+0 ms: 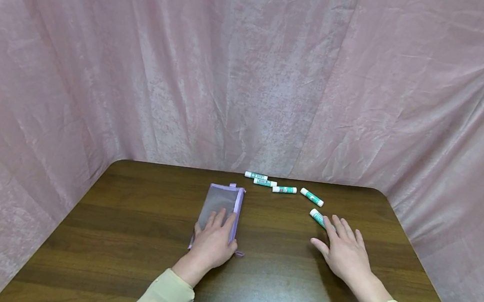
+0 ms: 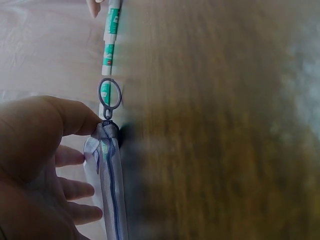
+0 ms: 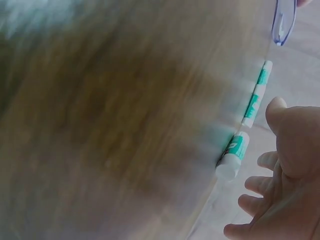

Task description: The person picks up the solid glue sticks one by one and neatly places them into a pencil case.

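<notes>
My left hand (image 1: 212,243) rests on a flat mesh zip pouch (image 1: 222,199) with lilac edging, its fingers lying over the mesh. In the left wrist view the thumb touches the pouch's zipper end, beside a ring-shaped pull (image 2: 109,93). My right hand (image 1: 346,254) is held with its fingers spread and nothing in them. Just past its fingertips lies a white glue stick (image 1: 317,217) with a green label, partly hidden by the hand. A second glue stick (image 1: 312,197) lies farther back.
Several similar glue sticks, one of them a red-marked glue stick (image 1: 284,190), lie near the back edge of the brown wooden table (image 1: 134,218). Behind and around the table hangs a pink curtain (image 1: 251,71).
</notes>
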The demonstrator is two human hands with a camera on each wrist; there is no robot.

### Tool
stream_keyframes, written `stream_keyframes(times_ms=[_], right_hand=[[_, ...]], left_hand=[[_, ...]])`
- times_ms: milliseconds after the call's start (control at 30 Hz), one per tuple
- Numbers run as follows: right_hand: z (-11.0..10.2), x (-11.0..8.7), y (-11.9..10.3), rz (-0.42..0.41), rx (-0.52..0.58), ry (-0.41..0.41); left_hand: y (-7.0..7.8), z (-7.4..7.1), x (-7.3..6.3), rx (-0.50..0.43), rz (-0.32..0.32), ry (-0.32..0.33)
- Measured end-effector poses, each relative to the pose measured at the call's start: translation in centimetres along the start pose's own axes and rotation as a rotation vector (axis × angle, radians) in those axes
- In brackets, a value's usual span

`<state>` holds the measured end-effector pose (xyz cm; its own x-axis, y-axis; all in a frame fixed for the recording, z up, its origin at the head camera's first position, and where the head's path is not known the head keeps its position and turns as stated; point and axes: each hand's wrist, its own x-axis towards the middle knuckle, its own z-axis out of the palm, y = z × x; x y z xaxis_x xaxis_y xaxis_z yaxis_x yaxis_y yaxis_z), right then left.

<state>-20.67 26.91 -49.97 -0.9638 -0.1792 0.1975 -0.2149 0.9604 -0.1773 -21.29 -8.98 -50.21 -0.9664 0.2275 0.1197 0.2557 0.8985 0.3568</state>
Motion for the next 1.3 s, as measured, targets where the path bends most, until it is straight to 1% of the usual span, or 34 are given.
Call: stream_keyframes(times_ms=[133,300,500,633,767,1000,1300], right_hand=[[0.1,0.1,0.5,0.002,-0.006,0.007],[-0.1,0.1,1.0,0.003,-0.006,0.008],[-0.3,0.0,1.3,0.016,-0.002,-0.018],[-0.5,-0.1,1.5,0.018,0.006,-0.025],[-0.4,-0.1,1.7,0.024,0.012,-0.036],[-0.3,-0.2,1.8,0.031,0.020,-0.051],[-0.1,-0.2,1.9,0.028,0.021,-0.049]], left_hand=[[-0.1,-0.1,-0.1,0.022,0.002,0.006],[-0.2,-0.4,-0.2,0.049,-0.027,0.025],[-0.5,-0.9,-0.5,0.078,-0.050,0.062],[-1.0,-0.9,-0.7,0.070,-0.059,0.083],[-1.4,-0.8,-0.8,0.052,-0.068,0.080],[-1.6,-0.7,-1.1,0.046,-0.080,0.073],[-1.8,-0.7,-1.4,0.030,-0.074,0.103]])
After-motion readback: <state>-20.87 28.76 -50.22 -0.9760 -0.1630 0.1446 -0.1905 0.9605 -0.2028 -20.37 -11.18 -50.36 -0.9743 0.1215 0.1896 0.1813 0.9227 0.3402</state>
